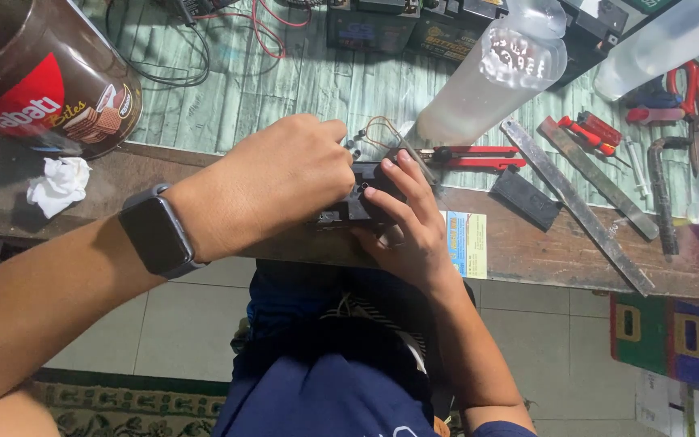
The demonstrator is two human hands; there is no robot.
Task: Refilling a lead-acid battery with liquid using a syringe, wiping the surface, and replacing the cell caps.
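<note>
Black boxy part (pixel 363 197) sits at the workbench (pixel 204 174) front edge, between both hands. Left hand (pixel 273 190), smartwatch (pixel 158 232) on the wrist, arches over it from the left, fingers curled and pinching at its top. Right hand (pixel 404 220) grips its right side, fingers spread across the face.

black block (pixel 363 201), dark grey watch (pixel 158 230), red-handled pliers (pixel 471 156), white tissue (pixel 59 184), tabletop (pixel 285 93) perhaps pale green.

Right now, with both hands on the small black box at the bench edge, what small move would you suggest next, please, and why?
Probably keep the right hand bracing the small black plastic box while the left hand eases its fingers at the top corner. The box sits at the wooden bench edge, and thin looped wires lie close by.
</note>
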